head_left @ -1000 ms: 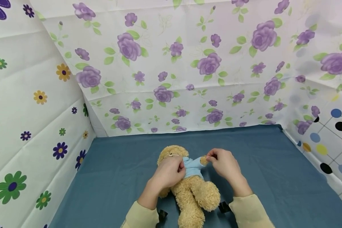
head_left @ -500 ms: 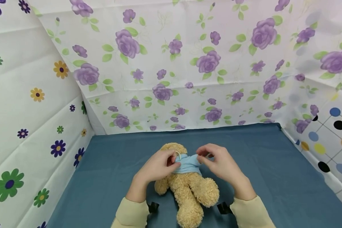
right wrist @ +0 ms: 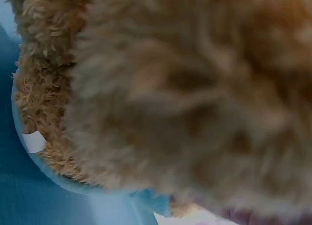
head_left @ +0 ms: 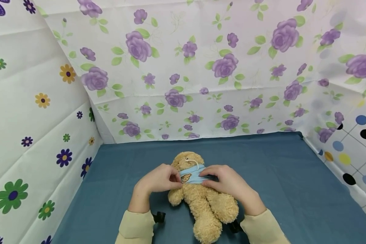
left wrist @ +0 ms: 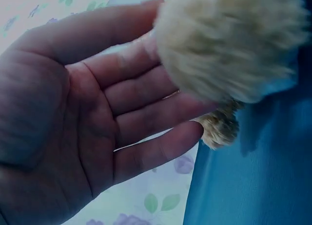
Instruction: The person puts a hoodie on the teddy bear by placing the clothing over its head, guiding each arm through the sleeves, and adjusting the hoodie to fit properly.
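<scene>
A tan plush teddy bear lies on its back, wearing a light-blue shirt with a small bear emblem. A white drawstring trails from the collar over its face. My left hand pinches the shirt's left edge between thumb and index finger; its other fingers extend loosely in the left wrist view, where tan fur hides the thumb and index tips. At the shirt's right side, my right hand has index finger and thumb at the lower hem, gripping the fabric. Blurred fur covers most of the right wrist view.
The bear lies on a blue-grey tabletop. Behind it stands a floral sheet, with patterned sheets along the sides. Black wrist-camera mounts sit below the hands.
My left hand has left the drawstring at the collar and moved down to the shirt's left edge. My right hand has moved from the bear's paw and sleeve inward to the shirt's hem.
</scene>
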A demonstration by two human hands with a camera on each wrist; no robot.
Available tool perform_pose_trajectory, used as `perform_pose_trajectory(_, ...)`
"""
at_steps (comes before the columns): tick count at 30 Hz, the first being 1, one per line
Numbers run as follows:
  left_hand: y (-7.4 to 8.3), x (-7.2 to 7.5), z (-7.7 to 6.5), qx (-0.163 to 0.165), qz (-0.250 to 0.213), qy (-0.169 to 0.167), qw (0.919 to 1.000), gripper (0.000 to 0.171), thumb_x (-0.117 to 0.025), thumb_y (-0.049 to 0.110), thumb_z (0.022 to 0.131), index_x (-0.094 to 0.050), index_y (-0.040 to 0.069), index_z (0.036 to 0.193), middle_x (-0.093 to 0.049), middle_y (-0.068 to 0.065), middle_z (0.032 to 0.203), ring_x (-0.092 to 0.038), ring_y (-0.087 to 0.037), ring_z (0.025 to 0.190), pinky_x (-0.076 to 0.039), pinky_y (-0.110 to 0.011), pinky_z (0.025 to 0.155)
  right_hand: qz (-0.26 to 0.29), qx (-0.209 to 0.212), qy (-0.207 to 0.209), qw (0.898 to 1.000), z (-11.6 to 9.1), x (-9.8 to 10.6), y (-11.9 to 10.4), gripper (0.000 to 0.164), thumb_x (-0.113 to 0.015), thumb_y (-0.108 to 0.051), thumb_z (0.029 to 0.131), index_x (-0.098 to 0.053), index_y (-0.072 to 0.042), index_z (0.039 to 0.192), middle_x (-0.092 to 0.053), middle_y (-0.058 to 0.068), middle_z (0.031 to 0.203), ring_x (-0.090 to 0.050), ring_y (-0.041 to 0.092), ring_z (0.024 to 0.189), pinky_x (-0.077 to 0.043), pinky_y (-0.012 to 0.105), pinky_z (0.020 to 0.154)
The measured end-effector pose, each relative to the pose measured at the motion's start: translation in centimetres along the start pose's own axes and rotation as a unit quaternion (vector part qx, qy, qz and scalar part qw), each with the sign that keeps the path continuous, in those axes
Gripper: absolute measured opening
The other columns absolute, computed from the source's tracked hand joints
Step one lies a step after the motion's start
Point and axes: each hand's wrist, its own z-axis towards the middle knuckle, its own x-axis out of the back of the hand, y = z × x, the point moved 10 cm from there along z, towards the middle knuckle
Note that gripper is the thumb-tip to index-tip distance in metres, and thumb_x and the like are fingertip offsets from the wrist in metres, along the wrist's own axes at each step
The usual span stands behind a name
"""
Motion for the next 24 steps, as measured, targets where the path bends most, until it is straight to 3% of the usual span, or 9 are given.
perform_pose_trajectory(3,-0.3,0.2,0.1,0.011,-0.001,0.005,0.9999,0.012,-0.073,0.016,0.104,-0.083,0.015,0.110,-0.076,0.008,0.093,-0.063,-0.006,0.066,-0.053,-0.029,0.067,0.009,-0.058,0.016,0.998,-0.2,0.4,1.2,0.024,-0.077,-0.032,0.102,-0.080,-0.023,0.123,-0.075,-0.002,0.124,-0.071,0.021,0.113,-0.058,0.044,0.093)
perform_pose_trajectory(7,-0.6,0.3,0.3,0.021,-0.018,0.019,0.9994,0.026,-0.061,0.009,0.110,-0.079,0.013,0.128,-0.078,0.003,0.109,-0.042,-0.011,0.051,-0.041,-0.030,0.057,0.003,-0.133,0.034,0.991,-0.7,0.9,2.6,0.009,-0.076,-0.027,0.102,-0.078,-0.024,0.110,-0.073,-0.007,0.107,-0.069,0.012,0.095,-0.057,0.041,0.084)
perform_pose_trajectory(9,-0.6,0.4,0.5,0.022,-0.029,0.031,0.9989,0.031,-0.057,0.006,0.111,-0.076,0.014,0.134,-0.077,0.000,0.121,-0.047,-0.012,0.056,-0.041,-0.031,0.059,-0.008,-0.162,0.031,0.986,-1.0,0.9,3.1,0.001,-0.074,-0.023,0.102,-0.073,-0.022,0.102,-0.069,-0.007,0.096,-0.064,0.011,0.081,-0.053,0.039,0.075)
perform_pose_trajectory(12,-0.7,0.5,0.7,0.020,-0.044,0.056,0.9972,0.032,-0.058,0.006,0.110,-0.074,0.014,0.136,-0.074,-0.001,0.126,-0.065,-0.012,0.083,-0.051,-0.034,0.072,-0.027,-0.186,0.024,0.982,-1.2,0.9,3.4,0.008,-0.071,-0.022,0.100,-0.066,-0.020,0.094,-0.061,-0.003,0.084,-0.054,0.014,0.069,-0.044,0.038,0.067)
perform_pose_trajectory(15,-0.8,0.6,1.1,0.021,-0.053,0.082,0.9950,0.020,-0.064,0.011,0.108,-0.075,0.015,0.124,-0.074,0.002,0.115,-0.070,-0.013,0.103,-0.056,-0.038,0.083,-0.043,-0.154,0.039,0.986,-0.8,0.8,2.7,0.006,-0.073,-0.019,0.098,-0.068,-0.021,0.101,-0.062,-0.003,0.092,-0.058,0.015,0.078,-0.048,0.039,0.073)
perform_pose_trajectory(19,-0.9,0.3,1.6,0.029,-0.063,0.092,0.9934,0.010,-0.070,0.019,0.107,-0.077,0.015,0.112,-0.073,0.005,0.103,-0.069,-0.013,0.092,-0.057,-0.037,0.081,-0.034,-0.055,0.061,0.996,0.0,0.4,0.9,0.026,-0.073,-0.011,0.098,-0.074,-0.021,0.122,-0.067,-0.005,0.118,-0.064,0.014,0.103,-0.054,0.039,0.086)
perform_pose_trajectory(21,-0.9,0.0,1.7,0.036,-0.063,0.085,0.9938,0.012,-0.070,0.020,0.107,-0.079,0.014,0.113,-0.073,0.005,0.104,-0.069,-0.013,0.093,-0.057,-0.037,0.082,-0.010,-0.027,0.057,0.998,0.2,0.1,0.4,0.026,-0.068,-0.009,0.103,-0.074,-0.020,0.126,-0.069,-0.004,0.122,-0.064,0.013,0.091,-0.054,0.037,0.079)
perform_pose_trajectory(24,-1.1,-0.4,1.7,0.051,-0.065,0.064,0.9946,0.019,-0.068,0.019,0.108,-0.079,0.013,0.121,-0.075,0.000,0.115,-0.070,-0.018,0.103,-0.057,-0.041,0.087,0.017,-0.026,0.052,0.998,0.3,0.0,0.5,0.021,-0.061,-0.013,0.110,-0.076,-0.022,0.123,-0.071,-0.003,0.121,-0.058,0.008,0.075,-0.048,0.034,0.069)
